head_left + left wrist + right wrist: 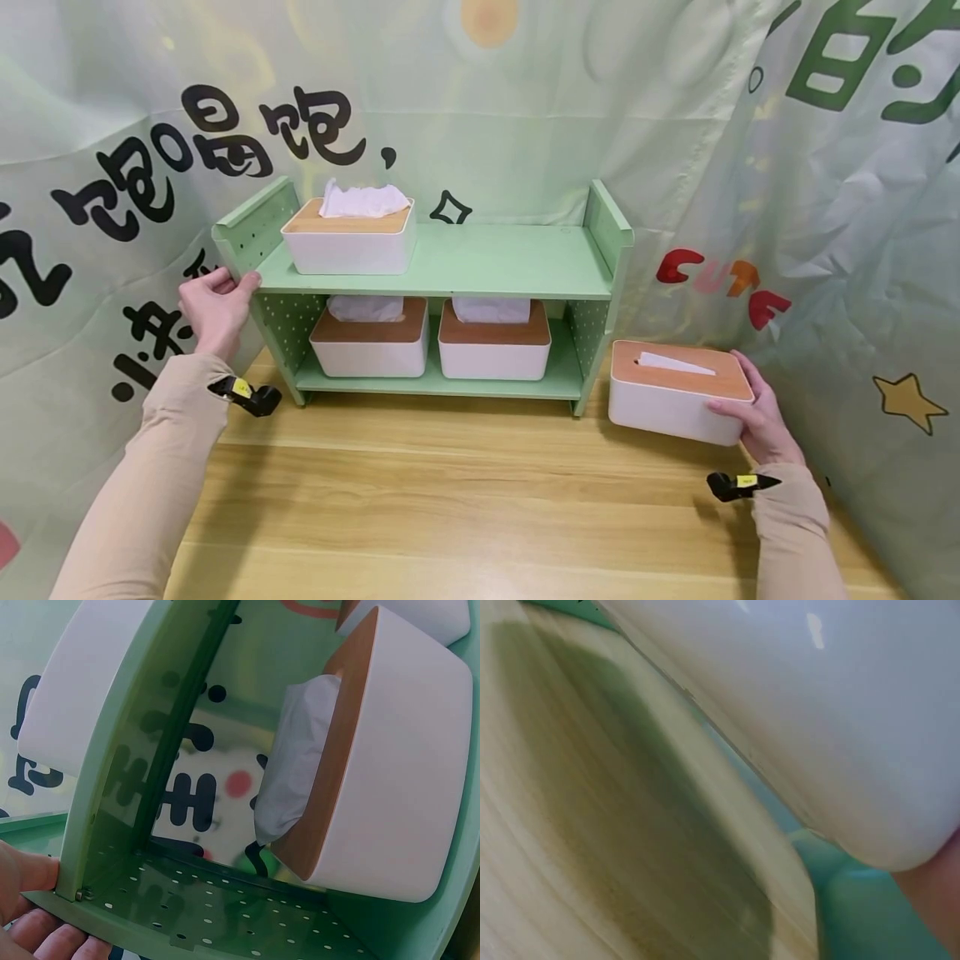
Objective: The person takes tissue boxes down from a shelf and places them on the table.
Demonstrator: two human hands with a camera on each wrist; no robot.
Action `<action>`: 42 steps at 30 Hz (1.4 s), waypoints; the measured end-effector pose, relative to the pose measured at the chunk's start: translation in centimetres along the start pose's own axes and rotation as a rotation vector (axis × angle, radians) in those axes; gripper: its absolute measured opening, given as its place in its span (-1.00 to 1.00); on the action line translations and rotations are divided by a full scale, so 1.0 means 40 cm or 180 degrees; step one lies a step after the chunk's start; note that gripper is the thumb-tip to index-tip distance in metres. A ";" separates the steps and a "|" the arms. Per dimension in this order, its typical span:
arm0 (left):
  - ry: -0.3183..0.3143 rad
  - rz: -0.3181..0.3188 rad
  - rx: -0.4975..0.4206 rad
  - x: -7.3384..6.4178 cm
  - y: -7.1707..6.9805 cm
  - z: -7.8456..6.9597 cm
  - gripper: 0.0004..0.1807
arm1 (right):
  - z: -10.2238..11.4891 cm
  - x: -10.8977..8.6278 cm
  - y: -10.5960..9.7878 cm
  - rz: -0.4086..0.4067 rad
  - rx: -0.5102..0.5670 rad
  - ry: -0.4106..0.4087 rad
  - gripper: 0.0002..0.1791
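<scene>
My left hand grips the left side panel of a green two-tier shelf, thumb on the front and fingers round the outside. At the right, my right hand holds a white tissue box with a wood-look lid by its right end, thumb on the front wall. That box is slightly tilted above the wooden table, its shadow showing below in the right wrist view; a flat bit of white tissue lies in its slot. On the upper tier, at the left, stands another tissue box with tissue puffed up.
Two more tissue boxes, a left one and a right one, stand side by side on the lower tier. The wooden table stretches out before the shelf. A printed cloth hangs behind and at both sides, close beside my right hand.
</scene>
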State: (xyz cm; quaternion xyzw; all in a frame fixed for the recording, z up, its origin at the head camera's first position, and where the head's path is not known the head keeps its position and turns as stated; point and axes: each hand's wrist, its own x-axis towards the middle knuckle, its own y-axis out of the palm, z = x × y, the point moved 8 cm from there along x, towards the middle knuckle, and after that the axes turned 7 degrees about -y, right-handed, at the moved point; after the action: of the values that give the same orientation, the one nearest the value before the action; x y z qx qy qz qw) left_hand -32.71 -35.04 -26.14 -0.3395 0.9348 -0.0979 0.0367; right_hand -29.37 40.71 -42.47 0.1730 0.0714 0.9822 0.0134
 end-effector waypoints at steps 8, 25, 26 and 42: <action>0.0017 -0.0005 0.0014 0.003 -0.001 0.002 -0.47 | -0.016 0.019 0.003 -0.0002 -0.0298 0.0205 0.05; 0.0042 0.0015 0.0041 -0.004 0.002 -0.003 -0.48 | -0.033 0.033 0.023 0.0046 -0.0433 0.0224 0.15; 0.0045 0.0004 0.0049 -0.004 0.002 -0.003 -0.48 | -0.035 0.035 0.023 0.0051 -0.0461 0.0248 0.16; 0.0065 -0.0008 0.0013 -0.003 0.000 -0.003 -0.49 | -0.045 0.060 0.026 0.0434 -0.0879 0.0375 0.22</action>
State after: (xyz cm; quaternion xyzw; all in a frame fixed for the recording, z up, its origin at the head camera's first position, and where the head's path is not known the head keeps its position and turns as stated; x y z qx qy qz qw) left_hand -32.65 -34.94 -26.03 -0.3396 0.9345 -0.1032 0.0276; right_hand -32.22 39.55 -43.17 0.1161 -0.0755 0.9898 -0.0339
